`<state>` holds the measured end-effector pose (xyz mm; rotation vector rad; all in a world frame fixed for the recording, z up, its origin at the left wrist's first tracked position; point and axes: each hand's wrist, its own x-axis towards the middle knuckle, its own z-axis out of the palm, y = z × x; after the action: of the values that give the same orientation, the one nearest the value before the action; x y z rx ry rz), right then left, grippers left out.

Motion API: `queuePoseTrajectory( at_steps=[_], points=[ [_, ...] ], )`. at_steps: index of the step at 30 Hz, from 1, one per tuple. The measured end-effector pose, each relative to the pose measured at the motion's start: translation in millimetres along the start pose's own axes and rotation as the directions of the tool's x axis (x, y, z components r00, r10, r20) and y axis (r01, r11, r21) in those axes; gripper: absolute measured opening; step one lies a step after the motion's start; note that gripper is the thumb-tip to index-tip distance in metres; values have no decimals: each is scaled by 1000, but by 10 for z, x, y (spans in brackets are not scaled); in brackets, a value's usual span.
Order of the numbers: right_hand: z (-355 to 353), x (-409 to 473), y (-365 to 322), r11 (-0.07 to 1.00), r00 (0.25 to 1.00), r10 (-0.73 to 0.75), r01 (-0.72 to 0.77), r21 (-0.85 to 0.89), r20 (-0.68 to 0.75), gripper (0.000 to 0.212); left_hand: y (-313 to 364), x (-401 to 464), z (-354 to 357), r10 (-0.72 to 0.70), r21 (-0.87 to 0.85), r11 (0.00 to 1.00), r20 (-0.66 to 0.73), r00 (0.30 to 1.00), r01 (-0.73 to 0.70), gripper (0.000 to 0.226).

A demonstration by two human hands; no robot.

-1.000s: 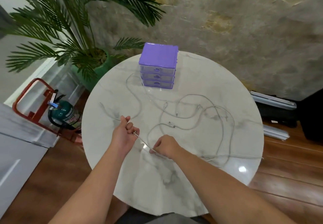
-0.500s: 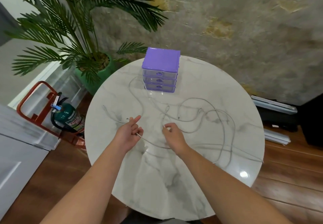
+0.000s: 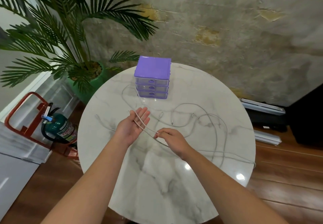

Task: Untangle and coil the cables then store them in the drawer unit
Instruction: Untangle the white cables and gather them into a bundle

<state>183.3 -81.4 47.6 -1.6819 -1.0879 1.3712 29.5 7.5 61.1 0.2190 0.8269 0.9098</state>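
Pinched between the thumb and fingertips of the right hand point(image 3: 172, 139) is a pale cable point(image 3: 146, 127), and it runs up from there in two strands across the left hand point(image 3: 132, 127), which is held palm-up with its fingers straight and spread, closing on nothing. From the head camera, both hands hover over the middle of the round marble table point(image 3: 157, 188). Beyond the right hand the rest of the cables point(image 3: 201, 117) sprawl in loose, crossing loops over the right half of the tabletop, with small connector ends lying near the centre and one strand trailing off toward the right rim. Another loop curls left of the purple drawer unit point(image 3: 152, 78), which stands at the far side of the table, all three clear drawers pushed in. Off the table to the left, a potted palm point(image 3: 70, 40) and a green fire extinguisher point(image 3: 59, 129) in a red stand point(image 3: 21, 119).
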Motion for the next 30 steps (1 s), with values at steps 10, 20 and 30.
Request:
queuePoseTrajectory(
  at_steps=[10,20,30],
  points=[
    [-287,60,132,993,999,35,-39,-114,-41,27,-14,44,58,114,28,993,-40,993,-113,36],
    [-494,113,112,980,994,99,-105,-170,-42,23,9,37,133,173,6,985,-38,984,-173,33],
    [-809,36,182,886,959,189,-259,-384,-212,64,136,202,79,167,-280,938,-144,975,-202,27]
  ],
)
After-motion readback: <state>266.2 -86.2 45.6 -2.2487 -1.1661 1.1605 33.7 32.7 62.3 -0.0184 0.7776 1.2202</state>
